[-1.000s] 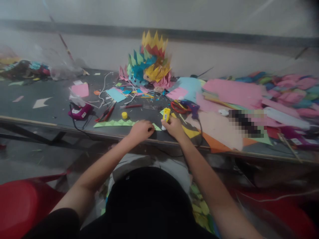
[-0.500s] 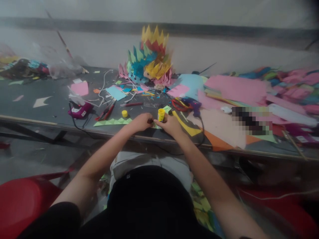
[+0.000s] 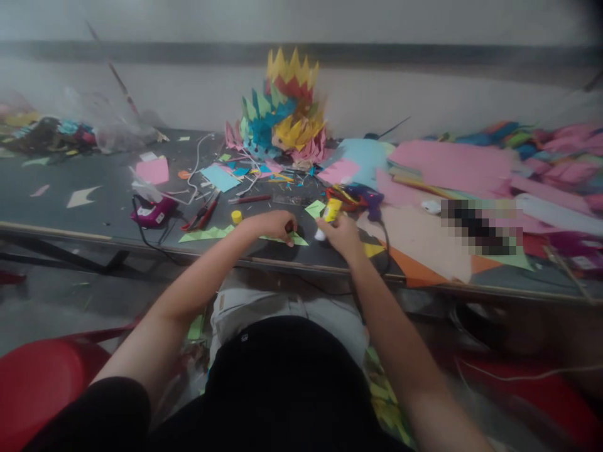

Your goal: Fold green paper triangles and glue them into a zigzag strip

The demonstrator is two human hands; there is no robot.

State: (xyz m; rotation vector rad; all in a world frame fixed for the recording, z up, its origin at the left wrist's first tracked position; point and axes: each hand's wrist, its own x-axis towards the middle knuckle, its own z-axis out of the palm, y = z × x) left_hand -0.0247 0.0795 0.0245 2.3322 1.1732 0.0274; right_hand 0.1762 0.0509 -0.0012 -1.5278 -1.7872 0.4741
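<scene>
A zigzag-edged green paper strip (image 3: pixel 207 233) lies along the front edge of the table. My left hand (image 3: pixel 277 225) is closed on its right part, fingers curled and thumb low; the strip's tip pokes out to the right of the thumb. My right hand (image 3: pixel 343 235), apart from the strip, grips a yellow and white glue stick (image 3: pixel 332 211), which tilts with its yellow end up. The yellow cap (image 3: pixel 236 216) stands on the table behind the strip. A loose green paper piece (image 3: pixel 315 209) lies just left of the glue stick.
Red-handled pliers (image 3: pixel 202 213) and a purple device (image 3: pixel 153 211) with a cord lie to the left. A purple glue gun (image 3: pixel 372 199) sits behind my right hand. Farther back stands a colourful folded-paper model (image 3: pixel 282 119). Pink sheets (image 3: pixel 447 164) cover the right side.
My right hand has moved right, away from the strip, and the glue stick has gone from upright to tilted. My left hand stays at the strip, whose right tip now shows.
</scene>
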